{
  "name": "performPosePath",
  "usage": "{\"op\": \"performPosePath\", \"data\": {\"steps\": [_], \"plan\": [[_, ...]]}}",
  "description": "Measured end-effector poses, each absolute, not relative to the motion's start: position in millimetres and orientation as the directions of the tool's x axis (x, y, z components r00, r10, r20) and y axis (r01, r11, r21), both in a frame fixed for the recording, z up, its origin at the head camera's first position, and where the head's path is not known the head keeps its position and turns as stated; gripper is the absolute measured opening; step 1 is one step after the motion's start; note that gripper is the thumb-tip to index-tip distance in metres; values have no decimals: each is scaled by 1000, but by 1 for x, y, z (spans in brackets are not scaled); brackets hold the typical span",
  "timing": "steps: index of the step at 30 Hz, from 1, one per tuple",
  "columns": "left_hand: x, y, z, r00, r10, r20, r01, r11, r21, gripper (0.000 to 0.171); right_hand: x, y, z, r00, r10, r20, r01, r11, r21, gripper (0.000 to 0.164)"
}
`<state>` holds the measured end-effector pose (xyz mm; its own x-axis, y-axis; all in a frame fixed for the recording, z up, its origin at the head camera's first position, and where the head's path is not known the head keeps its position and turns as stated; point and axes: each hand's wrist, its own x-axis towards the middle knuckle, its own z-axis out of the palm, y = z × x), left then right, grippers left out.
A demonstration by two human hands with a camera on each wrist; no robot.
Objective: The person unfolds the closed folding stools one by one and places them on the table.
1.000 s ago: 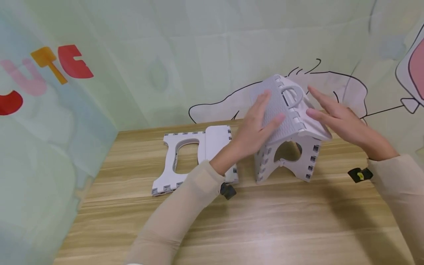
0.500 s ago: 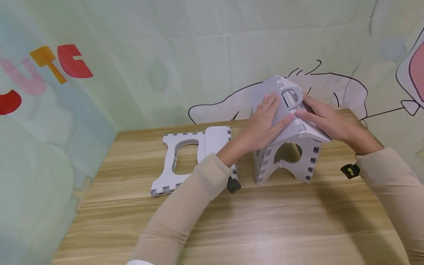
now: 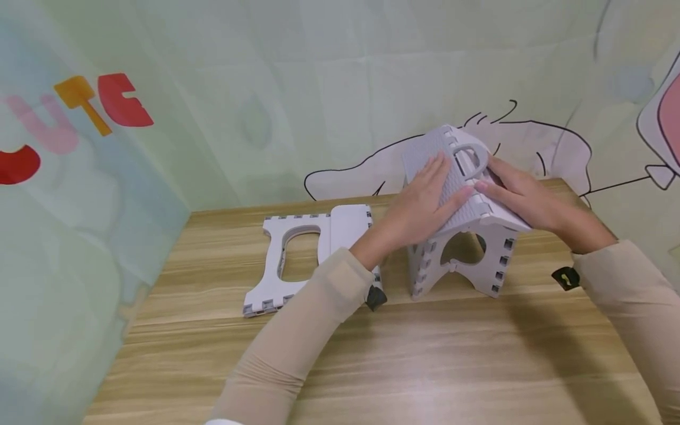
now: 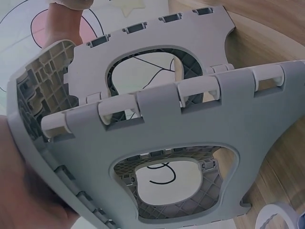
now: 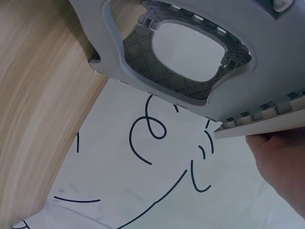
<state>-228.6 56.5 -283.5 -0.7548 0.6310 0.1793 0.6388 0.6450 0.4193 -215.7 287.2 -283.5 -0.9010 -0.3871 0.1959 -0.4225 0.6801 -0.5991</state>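
Observation:
A white and grey plastic folding step stool stands on the table, partly folded, its two top panels sloping down from a raised middle ridge like a roof. A grey loop handle sticks up from that ridge. With straight fingers my left hand lies flat on the textured left panel. On the right panel rests my right hand, fingers extended, thumb near the ridge. In the left wrist view, the stool's hinged legs are spread apart, and the left hand sits against the top panel's outer face.
A second folding stool, folded flat, lies on the wood-grain table to the left, partly behind the left forearm. A printed cloth backdrop rises right behind the table's far edge.
My right hand has come in from the right and settled onto the right panel. The left hand has slid slightly toward the ridge. The stool's pose looks almost the same.

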Motion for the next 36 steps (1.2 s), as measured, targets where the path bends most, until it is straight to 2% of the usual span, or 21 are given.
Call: {"op": "performPosePath", "data": {"steps": [25,36], "plan": [[-230,56,-285,-750,639,172,647,652,395,79,-216,286,-281,-901,-407,153,-415,699,-582,70],[-231,57,-286,-750,639,171,645,649,404,79,-215,289,-280,-917,-390,81,-361,727,-584,70]]}}
